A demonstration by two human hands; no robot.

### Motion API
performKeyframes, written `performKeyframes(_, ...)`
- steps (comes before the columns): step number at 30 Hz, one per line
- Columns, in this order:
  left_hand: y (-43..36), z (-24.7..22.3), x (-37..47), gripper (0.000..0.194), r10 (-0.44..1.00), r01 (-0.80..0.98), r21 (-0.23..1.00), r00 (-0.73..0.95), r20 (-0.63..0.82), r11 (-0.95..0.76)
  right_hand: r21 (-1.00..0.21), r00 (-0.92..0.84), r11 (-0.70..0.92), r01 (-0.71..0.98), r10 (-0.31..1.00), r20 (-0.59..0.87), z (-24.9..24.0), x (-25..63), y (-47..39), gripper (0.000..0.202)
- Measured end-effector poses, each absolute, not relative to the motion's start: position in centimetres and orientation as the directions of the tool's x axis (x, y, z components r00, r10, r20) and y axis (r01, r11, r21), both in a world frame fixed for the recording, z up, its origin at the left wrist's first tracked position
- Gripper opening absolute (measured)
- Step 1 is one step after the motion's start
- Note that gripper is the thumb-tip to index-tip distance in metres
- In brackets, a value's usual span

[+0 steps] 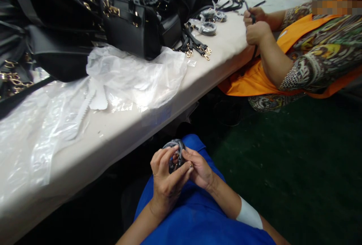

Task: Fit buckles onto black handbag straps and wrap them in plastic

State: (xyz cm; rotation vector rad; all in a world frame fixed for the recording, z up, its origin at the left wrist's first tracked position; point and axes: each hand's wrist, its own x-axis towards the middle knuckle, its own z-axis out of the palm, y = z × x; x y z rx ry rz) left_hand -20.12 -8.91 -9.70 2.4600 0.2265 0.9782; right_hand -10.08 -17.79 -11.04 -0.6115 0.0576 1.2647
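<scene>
A coiled black strap (175, 144), with a shiny clear wrap on it, is held above my blue-clothed lap. My left hand (166, 177) closes around the coil's near left side, its thumb reaching across toward the right. From the other side my right hand (199, 167) grips the coil, with the thumb pressed on its right edge. Small gold-coloured metal shows inside the ring and near my fingertips. The coil's lower part is hidden behind my fingers.
A cloth-covered table (124, 139) runs along the left, holding black handbags (130, 26), clear plastic bags (135, 75), straps with gold clasps (198, 45) and wrapped coils (207, 28). To the right, a co-worker in an orange apron (254, 79) holds a black strap (251, 17).
</scene>
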Motion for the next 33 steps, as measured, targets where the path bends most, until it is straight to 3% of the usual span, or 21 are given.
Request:
performKeyframes(3,-9.1,-9.6,-20.7,0.036,0.341,0.024,0.478,0.732,0.590,-0.878,-0.305,0.239,0.117,-0.945,0.884,-0.403,-11.1,-10.9,-17.5,0.024)
performKeyframes(6,-9.2,-9.7,-20.9,0.074,0.495,0.150,0.588,0.721,0.485,-0.795,-0.281,0.228,0.114,-0.953,0.879,-0.418,-11.1,-11.3,-17.4,0.024)
performKeyframes(8,-9.2,-10.1,-20.9,0.086,0.583,0.224,0.658,0.710,0.396,-0.719,-0.304,0.250,0.124,-0.945,0.873,-0.419,-11.0,-11.4,-17.4,0.025)
performKeyframes(15,-9.0,-11.6,-20.7,0.070,0.623,0.313,0.684,0.737,0.262,-0.659,-0.426,0.328,0.163,-0.890,0.877,-0.350,-10.3,-11.3,-17.5,0.032)
performKeyframes(21,-9.1,-11.0,-20.4,0.070,0.620,0.319,0.637,0.714,0.325,-0.702,-0.569,0.300,0.095,-0.817,0.912,-0.279,-8.7,-11.4,-17.1,0.056)
performKeyframes(24,-9.0,-10.9,-20.4,0.074,0.597,0.328,0.594,0.728,0.337,-0.735,-0.594,0.341,0.094,-0.799,0.884,-0.320,-9.0,-11.8,-16.7,0.051)
performKeyframes(27,-8.8,-10.7,-21.0,0.083,0.571,0.321,0.620,0.779,0.258,-0.716,-0.579,0.367,0.113,-0.807,0.865,-0.341,-9.9,-11.8,-16.9,0.042)
performKeyframes(30,-8.4,-10.2,-21.9,0.080,0.550,0.286,0.782,0.831,0.086,-0.554,-0.582,0.375,0.104,-0.807,0.851,-0.368,-10.4,-11.4,-17.7,0.040)
performKeyframes(33,-7.9,-10.1,-22.4,0.072,0.602,0.274,0.947,0.789,-0.121,-0.168,-0.588,0.348,0.073,-0.805,0.861,-0.370,-10.4,-11.2,-18.9,0.041)
